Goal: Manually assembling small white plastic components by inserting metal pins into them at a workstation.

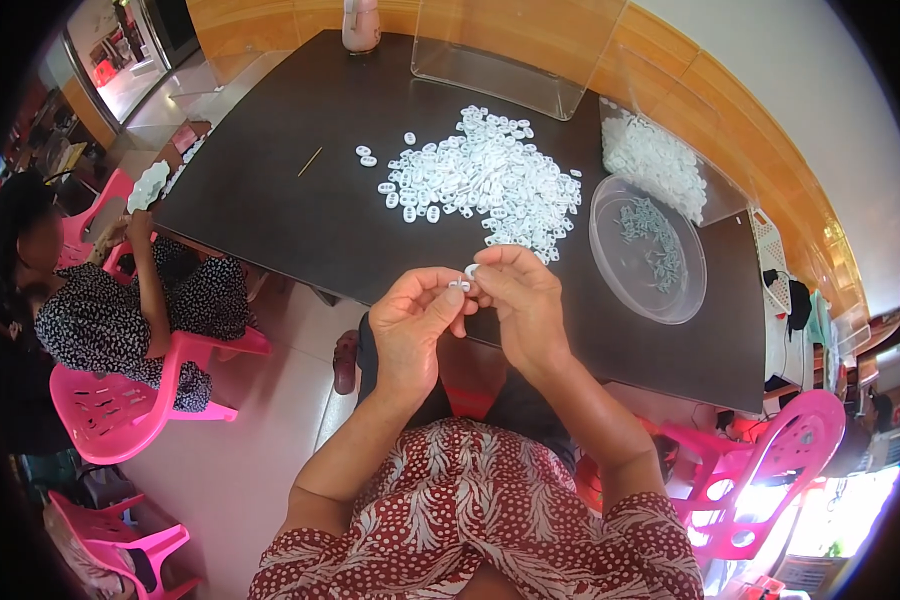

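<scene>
Off to my left, a person in a spotted dress (120, 320) sits on a pink plastic chair (120, 410). My left hand (415, 325) pinches a small white plastic ring (461, 285) at the near edge of the dark table (290, 200). My right hand (520, 300) meets it, fingertips closed on another white ring piece (471, 270). Beyond lies the heap of white rings (485, 180), then a clear round dish (648, 248) farther right.

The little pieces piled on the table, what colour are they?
White, piled on the dark table; the head view shows them best.
</scene>
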A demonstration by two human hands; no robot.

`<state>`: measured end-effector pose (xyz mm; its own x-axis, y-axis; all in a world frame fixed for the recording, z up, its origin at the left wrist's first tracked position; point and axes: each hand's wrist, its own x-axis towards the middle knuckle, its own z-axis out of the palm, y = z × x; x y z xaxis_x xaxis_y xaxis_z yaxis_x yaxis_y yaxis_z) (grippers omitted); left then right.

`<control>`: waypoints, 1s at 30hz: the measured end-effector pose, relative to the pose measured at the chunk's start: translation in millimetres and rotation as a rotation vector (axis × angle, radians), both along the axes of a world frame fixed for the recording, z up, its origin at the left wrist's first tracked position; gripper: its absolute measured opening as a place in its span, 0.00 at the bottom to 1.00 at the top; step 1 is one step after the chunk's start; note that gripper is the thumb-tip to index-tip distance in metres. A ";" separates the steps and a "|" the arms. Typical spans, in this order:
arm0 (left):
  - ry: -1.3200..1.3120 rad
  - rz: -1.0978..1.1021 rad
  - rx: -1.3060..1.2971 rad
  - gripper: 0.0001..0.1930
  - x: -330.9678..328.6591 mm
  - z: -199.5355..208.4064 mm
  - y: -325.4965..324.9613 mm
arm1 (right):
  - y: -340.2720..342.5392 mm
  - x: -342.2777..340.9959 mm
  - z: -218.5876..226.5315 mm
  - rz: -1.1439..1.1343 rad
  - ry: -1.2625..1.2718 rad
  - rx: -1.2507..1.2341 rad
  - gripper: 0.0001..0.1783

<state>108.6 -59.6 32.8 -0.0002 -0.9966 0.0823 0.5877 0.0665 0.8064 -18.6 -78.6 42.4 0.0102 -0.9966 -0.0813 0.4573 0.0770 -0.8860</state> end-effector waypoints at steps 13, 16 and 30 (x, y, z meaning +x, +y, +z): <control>-0.154 -0.029 0.017 0.15 -0.8 -0.7 12.3 | 5.1 -15.2 5.5 -0.039 0.108 0.020 0.07; -0.146 0.011 -0.027 0.17 -5.1 -1.8 14.3 | 8.1 -12.0 4.4 -0.059 0.096 0.033 0.08; -0.200 0.086 -0.093 0.17 -7.9 -13.7 16.7 | 16.6 -1.3 -3.6 -0.076 0.144 -0.021 0.06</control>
<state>100.6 -42.9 19.1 0.0593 -0.9817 0.1810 0.4056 0.1894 0.8942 -20.0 -62.0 38.8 -0.0757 -0.9956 -0.0556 0.3291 0.0276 -0.9439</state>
